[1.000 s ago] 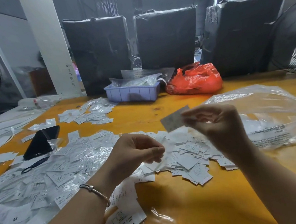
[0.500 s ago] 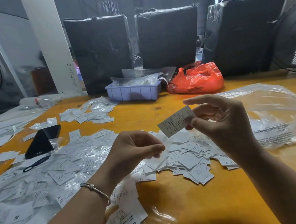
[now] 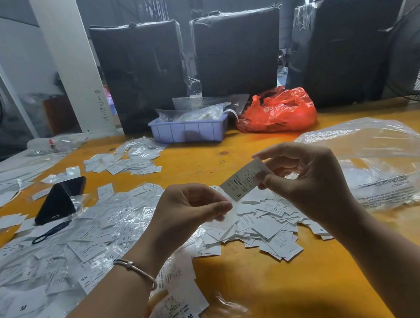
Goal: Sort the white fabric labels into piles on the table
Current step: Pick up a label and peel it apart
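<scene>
Pinched between thumb and fingers, the right hand [image 3: 307, 182] holds one white label [image 3: 245, 180] marked S up above the pile of labels [image 3: 269, 220] on the yellow surface [image 3: 295, 292]. Her left hand [image 3: 188, 207], just left of that label, has its fingers curled, pinching another white slip at the tips. More labels [image 3: 58, 252] spread left of the pile, around a black phone [image 3: 57, 200]. Right of the pile lies a clear plastic bag [image 3: 375, 159].

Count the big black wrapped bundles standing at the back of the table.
3: the left bundle behind the lilac tray, the middle bundle behind the red bag, the right bundle beside the fan. More may stand hidden behind them.
</scene>
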